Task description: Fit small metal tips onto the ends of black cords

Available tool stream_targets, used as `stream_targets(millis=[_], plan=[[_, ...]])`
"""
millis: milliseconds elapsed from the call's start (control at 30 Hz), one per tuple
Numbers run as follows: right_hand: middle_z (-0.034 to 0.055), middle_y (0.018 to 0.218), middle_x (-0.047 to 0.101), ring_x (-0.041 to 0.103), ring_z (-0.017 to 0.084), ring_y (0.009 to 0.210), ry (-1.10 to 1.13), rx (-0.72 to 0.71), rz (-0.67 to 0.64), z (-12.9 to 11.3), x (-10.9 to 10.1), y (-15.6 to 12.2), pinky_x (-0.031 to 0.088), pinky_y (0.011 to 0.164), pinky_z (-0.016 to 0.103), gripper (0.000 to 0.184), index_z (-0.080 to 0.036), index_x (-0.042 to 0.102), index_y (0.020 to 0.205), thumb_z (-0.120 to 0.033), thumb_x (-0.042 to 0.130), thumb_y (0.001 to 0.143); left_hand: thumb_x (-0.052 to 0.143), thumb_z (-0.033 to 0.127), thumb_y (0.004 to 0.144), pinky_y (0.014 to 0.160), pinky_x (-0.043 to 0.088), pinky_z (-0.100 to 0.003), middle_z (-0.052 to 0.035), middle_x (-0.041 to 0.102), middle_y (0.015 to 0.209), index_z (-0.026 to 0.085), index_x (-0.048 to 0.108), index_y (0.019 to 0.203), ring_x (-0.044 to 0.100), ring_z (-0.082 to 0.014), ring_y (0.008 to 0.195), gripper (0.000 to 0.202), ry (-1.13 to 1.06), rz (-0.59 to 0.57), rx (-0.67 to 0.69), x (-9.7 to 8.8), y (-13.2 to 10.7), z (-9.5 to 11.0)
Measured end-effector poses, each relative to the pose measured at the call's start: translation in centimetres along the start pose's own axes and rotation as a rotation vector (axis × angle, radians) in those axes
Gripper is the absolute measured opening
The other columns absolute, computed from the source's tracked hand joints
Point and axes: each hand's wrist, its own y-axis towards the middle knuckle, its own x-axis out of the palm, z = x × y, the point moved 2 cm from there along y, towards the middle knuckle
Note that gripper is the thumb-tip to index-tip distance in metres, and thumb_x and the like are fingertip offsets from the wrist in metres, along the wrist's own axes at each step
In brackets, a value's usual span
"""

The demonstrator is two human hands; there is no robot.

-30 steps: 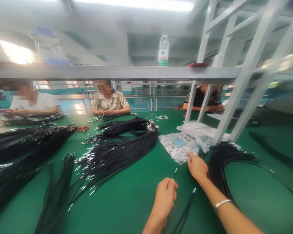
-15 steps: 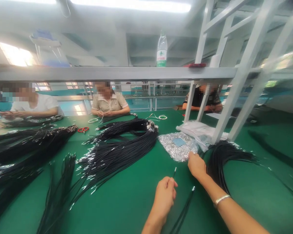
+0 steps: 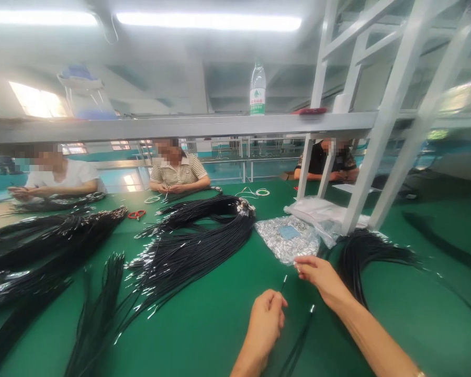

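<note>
Black cord [image 3: 282, 284] sticks up out of the left hand [image 3: 265, 319]. I have thumb and forefinger pressed on it just below its metal tip, which I judge keeps the short free end stiff and pointed forward. Just beyond and right of that pinch is the right hand [image 3: 322, 277], its fingertips [image 3: 299, 267] closed together. They seem to hold a small silver piece, though it is too small for me to be sure. Directly past those fingertips lies a clear bag of silver parts [image 3: 286, 238], its near edge close enough that the hand barely leaves the cord tip.

A second tipped cord end [image 3: 311, 309] lies on the green table [image 3: 220, 330] right of the left-hand pinch, between my forearms. Behind the right hand curls a bundle of black cords [image 3: 361, 256], and a larger heap [image 3: 196, 241] fans out left of the pinch. Far beyond it, co-workers [image 3: 178, 170] sit at their own cords, with red scissors [image 3: 136, 214] near them.
</note>
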Motion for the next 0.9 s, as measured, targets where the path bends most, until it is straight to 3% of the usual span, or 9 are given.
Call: stream_targets(millis=[133, 300, 500, 667, 900], plan=[[0.009, 0.086, 0.067, 0.064, 0.019, 0.078, 0.442, 0.081, -0.111, 0.8, 0.2, -2.1, 0.054, 0.079, 0.034, 0.038, -0.012, 0.065, 0.092, -0.03, 0.073, 0.06, 0.049, 0.057, 0.078, 0.04, 0.015, -0.021, 0.0105, 0.036, 0.041, 0.019, 0.051, 0.075, 0.019, -0.0048, 0.036, 0.038, 0.009, -0.01, 0.004, 0.0, 0.0, 0.1], [0.0029, 0.08, 0.065, 0.064, 0.016, 0.071, 0.664, 0.177, -0.135, 1.7, 0.2, -3.5, 0.055, 0.074, 0.033, 0.044, -0.016, 0.063, 0.085, -0.032, 0.085, 0.051, 0.047, 0.058, 0.078, 0.04, 0.016, -0.021, 0.0107, 0.035, 0.041, 0.019, 0.051, 0.076, 0.019, -0.0052, 0.037, 0.039, 0.028, -0.017, -0.006, 0.0, -0.1, 0.3], [0.0048, 0.091, 0.066, 0.058, 0.013, 0.068, 0.618, 0.071, -0.143, 0.8, 0.0, -3.7, 0.049, 0.065, 0.027, 0.052, -0.015, 0.062, 0.096, -0.036, 0.085, 0.055, 0.045, 0.053, 0.08, 0.041, 0.019, -0.021, 0.0099, 0.036, 0.042, 0.019, 0.052, 0.078, 0.023, -0.0064, 0.039, 0.035, 0.07, -0.028, -0.008, 0.1, -0.4, 0.7], [0.0085, 0.09, 0.068, 0.052, 0.012, 0.069, 0.495, 0.012, -0.235, 1.0, -0.3, -3.8, 0.043, 0.068, 0.027, 0.04, -0.012, 0.064, 0.088, -0.04, 0.079, 0.065, 0.041, 0.042, 0.084, 0.042, 0.02, -0.021, 0.0096, 0.036, 0.042, 0.018, 0.052, 0.077, 0.024, -0.0069, 0.037, 0.027, 0.126, -0.03, 0.016, 0.3, -0.5, 0.9], [0.0083, 0.095, 0.068, 0.053, 0.016, 0.08, 0.452, -0.035, -0.284, 0.7, -0.4, -3.8, 0.041, 0.073, 0.029, 0.043, -0.014, 0.062, 0.102, -0.041, 0.073, 0.07, 0.038, 0.035, 0.084, 0.043, 0.022, -0.021, 0.0093, 0.036, 0.041, 0.018, 0.053, 0.076, 0.027, -0.0082, 0.038, 0.024, 0.194, -0.033, 0.047, 0.4, -0.6, 1.0]])
